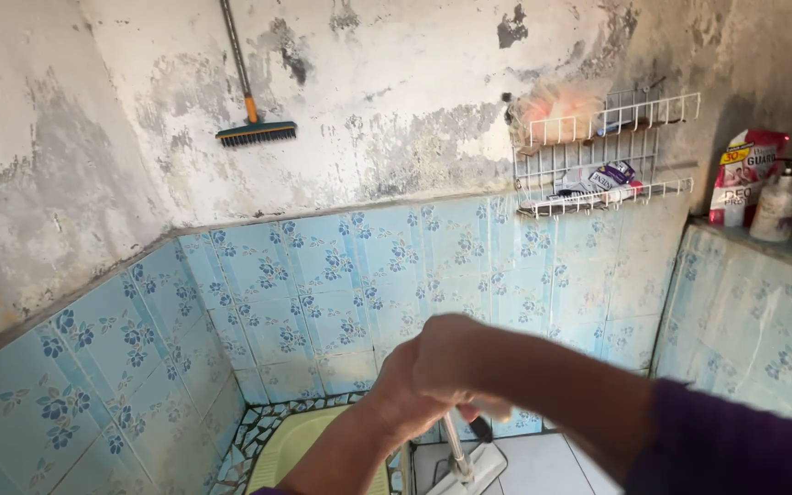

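While both hands bunch together over the thin metal mop handle [456, 445], the right hand [456, 357] sits on top, closed round its upper end, and the left hand [396, 403] clamps on just beneath — fingers wrapped tight. Below those hands the handle runs down to a flat white mop head [474, 467], beside a pale green squat-pan rim [295, 449]. With the grip stacked so high, a hard push could — I judge — skid the head off sideways.
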